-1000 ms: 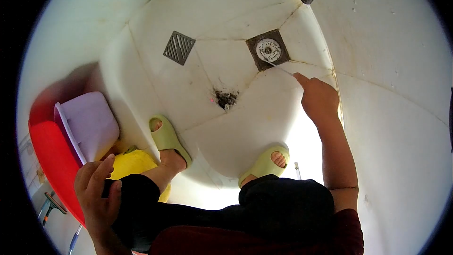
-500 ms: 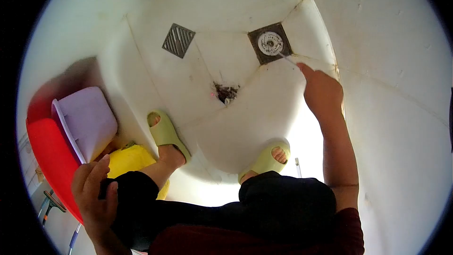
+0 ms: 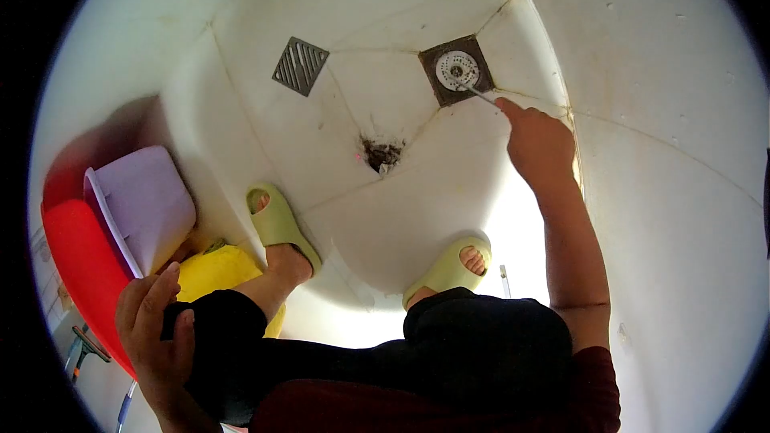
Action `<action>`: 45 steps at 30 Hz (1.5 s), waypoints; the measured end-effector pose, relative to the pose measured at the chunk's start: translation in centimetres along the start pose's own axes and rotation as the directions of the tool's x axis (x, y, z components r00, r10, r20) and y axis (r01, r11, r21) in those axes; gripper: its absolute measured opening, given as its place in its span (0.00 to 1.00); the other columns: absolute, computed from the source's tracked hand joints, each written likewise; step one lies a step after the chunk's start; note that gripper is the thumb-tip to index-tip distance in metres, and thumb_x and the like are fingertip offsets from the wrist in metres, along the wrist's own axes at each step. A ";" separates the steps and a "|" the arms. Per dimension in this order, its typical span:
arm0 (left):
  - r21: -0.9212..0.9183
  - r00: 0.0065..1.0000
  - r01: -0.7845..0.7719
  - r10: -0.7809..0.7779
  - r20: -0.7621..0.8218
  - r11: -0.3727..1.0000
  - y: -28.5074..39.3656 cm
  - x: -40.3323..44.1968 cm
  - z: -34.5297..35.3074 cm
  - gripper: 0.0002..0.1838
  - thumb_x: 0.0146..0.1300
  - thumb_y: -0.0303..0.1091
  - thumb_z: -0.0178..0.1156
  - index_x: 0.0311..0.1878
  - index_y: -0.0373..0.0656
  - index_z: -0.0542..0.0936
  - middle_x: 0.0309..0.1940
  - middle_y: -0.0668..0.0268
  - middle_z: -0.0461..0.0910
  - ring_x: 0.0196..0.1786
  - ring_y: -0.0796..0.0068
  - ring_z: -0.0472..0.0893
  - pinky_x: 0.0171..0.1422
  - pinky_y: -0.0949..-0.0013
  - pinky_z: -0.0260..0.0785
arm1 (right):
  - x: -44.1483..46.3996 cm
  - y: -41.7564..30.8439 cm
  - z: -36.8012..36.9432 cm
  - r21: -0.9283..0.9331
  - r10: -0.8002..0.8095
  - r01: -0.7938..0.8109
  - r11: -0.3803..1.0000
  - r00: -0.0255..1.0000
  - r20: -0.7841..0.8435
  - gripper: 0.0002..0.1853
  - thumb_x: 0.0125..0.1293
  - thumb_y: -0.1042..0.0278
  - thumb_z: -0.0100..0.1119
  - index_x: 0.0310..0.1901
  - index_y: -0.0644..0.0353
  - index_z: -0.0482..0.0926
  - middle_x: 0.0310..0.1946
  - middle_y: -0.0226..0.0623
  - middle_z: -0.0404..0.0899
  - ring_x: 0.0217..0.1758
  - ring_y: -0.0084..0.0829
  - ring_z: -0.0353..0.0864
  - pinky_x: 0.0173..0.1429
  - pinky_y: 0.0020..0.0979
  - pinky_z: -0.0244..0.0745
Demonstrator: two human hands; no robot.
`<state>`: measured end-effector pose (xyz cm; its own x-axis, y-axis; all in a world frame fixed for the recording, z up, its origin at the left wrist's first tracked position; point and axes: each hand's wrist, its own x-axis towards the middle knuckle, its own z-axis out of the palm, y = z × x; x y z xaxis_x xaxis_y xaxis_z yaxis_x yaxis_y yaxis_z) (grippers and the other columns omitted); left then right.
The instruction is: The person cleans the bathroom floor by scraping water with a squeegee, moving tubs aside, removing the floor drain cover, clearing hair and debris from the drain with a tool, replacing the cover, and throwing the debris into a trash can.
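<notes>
Thin rod (image 3: 482, 95) at square drain (image 3: 430, 64)

On my remote feed, the right hand (image 3: 541, 144) clamps its fingers on the rod, tip at the white strainer (image 3: 450, 66); contact I can't tell. Slotted grate (image 3: 300, 66) lies left of the drain. Left hand (image 3: 155, 327): fingers and thumb apart, beside the red tub (image 3: 80, 261).

Grate (image 3: 301, 66) L of drain (image 3: 456, 70); debris (image 3: 382, 152) betw. them, nearer slippers (image 3: 279, 222); tub (image 3: 152, 202) far L, by basin (image 3: 80, 248).

Dark specks dot the white strainer (image 3: 456, 70) in its brown frame (image 3: 443, 96); the grate (image 3: 300, 66) is striped grey, the slippers (image 3: 278, 223) pale green. By the left edge of the floor (image 3: 325, 132), the tub (image 3: 152, 200) is lilac.
</notes>
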<state>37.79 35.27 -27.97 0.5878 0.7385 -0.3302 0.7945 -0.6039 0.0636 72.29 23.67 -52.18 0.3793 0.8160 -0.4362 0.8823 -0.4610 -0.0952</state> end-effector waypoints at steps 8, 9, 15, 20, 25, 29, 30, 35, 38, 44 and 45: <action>-0.004 1.000 0.027 -0.027 0.008 1.000 -0.4 -0.3 0.2 0.19 0.47 0.21 0.58 0.47 0.37 0.76 0.38 0.56 0.75 0.39 0.65 0.75 0.45 0.66 0.70 | -0.4 0.9 -0.8 -0.142 -0.001 -0.005 0.990 0.999 -0.037 0.22 0.55 0.76 0.45 0.51 0.44 0.75 0.26 0.39 0.78 0.28 0.39 0.78 0.32 0.38 0.73; -0.003 0.999 0.037 -0.037 0.006 0.999 -0.5 -0.5 0.2 0.19 0.47 0.22 0.58 0.47 0.37 0.76 0.37 0.56 0.75 0.39 0.65 0.75 0.45 0.66 0.70 | -0.1 0.9 -1.1 -0.152 0.009 -0.015 0.988 0.999 -0.041 0.22 0.55 0.76 0.45 0.51 0.45 0.75 0.26 0.39 0.78 0.28 0.39 0.78 0.32 0.38 0.73; 0.006 0.999 0.036 -0.035 -0.007 0.999 -0.6 -0.6 -0.2 0.19 0.48 0.22 0.58 0.47 0.37 0.76 0.37 0.56 0.75 0.39 0.65 0.75 0.45 0.66 0.70 | 0.9 0.2 0.1 -0.186 0.006 -0.019 0.982 0.997 -0.071 0.22 0.56 0.76 0.44 0.52 0.46 0.74 0.25 0.38 0.78 0.28 0.39 0.79 0.32 0.37 0.73; -0.009 1.000 0.024 -0.024 0.020 1.000 -0.8 -0.6 -0.1 0.19 0.47 0.22 0.58 0.47 0.36 0.76 0.37 0.57 0.75 0.39 0.65 0.74 0.44 0.67 0.69 | -1.2 -0.9 -1.8 -0.163 -0.045 0.054 0.985 0.997 0.058 0.13 0.59 0.71 0.44 0.44 0.56 0.76 0.24 0.41 0.78 0.27 0.40 0.80 0.29 0.38 0.74; -0.008 1.000 -0.008 0.008 -0.019 1.000 -0.8 -0.8 0.1 0.19 0.48 0.22 0.57 0.47 0.36 0.76 0.36 0.56 0.75 0.38 0.65 0.74 0.44 0.67 0.69 | 0.7 0.0 -1.5 -0.186 0.008 -0.015 0.982 0.999 -0.039 0.18 0.58 0.73 0.43 0.49 0.50 0.75 0.25 0.40 0.78 0.28 0.38 0.79 0.31 0.38 0.73; -0.022 1.000 0.009 -0.009 0.009 1.000 -0.9 -0.6 -0.4 0.19 0.48 0.23 0.57 0.47 0.36 0.76 0.37 0.56 0.75 0.38 0.65 0.74 0.44 0.67 0.69 | 0.0 -0.1 -0.3 -0.186 0.017 -0.019 0.982 1.000 -0.012 0.21 0.57 0.74 0.43 0.52 0.46 0.74 0.25 0.39 0.78 0.27 0.38 0.79 0.32 0.38 0.73; -0.018 1.000 0.006 -0.006 0.001 1.000 -1.0 -0.7 -0.2 0.19 0.48 0.23 0.57 0.47 0.36 0.76 0.37 0.56 0.75 0.38 0.65 0.74 0.44 0.67 0.69 | -0.6 -0.3 -0.2 -0.167 0.006 -0.005 0.986 1.000 0.005 0.21 0.57 0.74 0.43 0.52 0.46 0.74 0.25 0.38 0.77 0.27 0.38 0.79 0.32 0.38 0.73; -0.020 1.000 -0.001 0.001 0.007 1.000 -0.9 -0.8 0.1 0.19 0.48 0.23 0.57 0.47 0.35 0.76 0.37 0.56 0.75 0.38 0.65 0.74 0.44 0.67 0.69 | -1.5 -0.9 -0.7 -0.082 -0.020 0.023 0.996 0.999 0.031 0.20 0.58 0.73 0.43 0.52 0.48 0.73 0.25 0.40 0.77 0.29 0.40 0.79 0.32 0.38 0.73; -0.014 1.000 -0.005 0.005 -0.004 1.000 -0.9 -0.7 0.1 0.19 0.47 0.23 0.57 0.47 0.35 0.76 0.37 0.56 0.75 0.38 0.65 0.74 0.44 0.66 0.69 | -0.8 0.1 -0.5 -0.041 0.017 -0.017 0.999 1.000 -0.003 0.20 0.58 0.73 0.42 0.52 0.49 0.73 0.27 0.42 0.78 0.30 0.40 0.79 0.33 0.39 0.74; -0.018 1.000 0.001 0.000 0.010 1.000 -0.6 -0.4 -0.2 0.20 0.47 0.23 0.56 0.47 0.35 0.76 0.37 0.55 0.75 0.38 0.64 0.74 0.44 0.67 0.69 | -1.5 -0.9 0.6 -0.022 -0.002 0.004 1.000 0.996 0.090 0.20 0.58 0.74 0.44 0.53 0.47 0.73 0.25 0.41 0.77 0.27 0.39 0.79 0.31 0.38 0.73; -0.015 1.000 0.000 0.000 0.014 1.000 -0.5 -0.4 -0.2 0.19 0.47 0.23 0.57 0.47 0.35 0.76 0.37 0.55 0.75 0.38 0.65 0.74 0.44 0.67 0.69 | -1.9 -1.0 0.7 0.002 -0.034 0.034 0.999 0.996 0.082 0.21 0.57 0.74 0.44 0.53 0.47 0.73 0.25 0.41 0.77 0.27 0.39 0.79 0.30 0.38 0.73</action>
<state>37.21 35.36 -27.73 0.5857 0.7344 -0.3430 0.7968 -0.5992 0.0780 70.48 22.29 -51.91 0.3248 0.7998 -0.5048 0.8942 -0.4336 -0.1116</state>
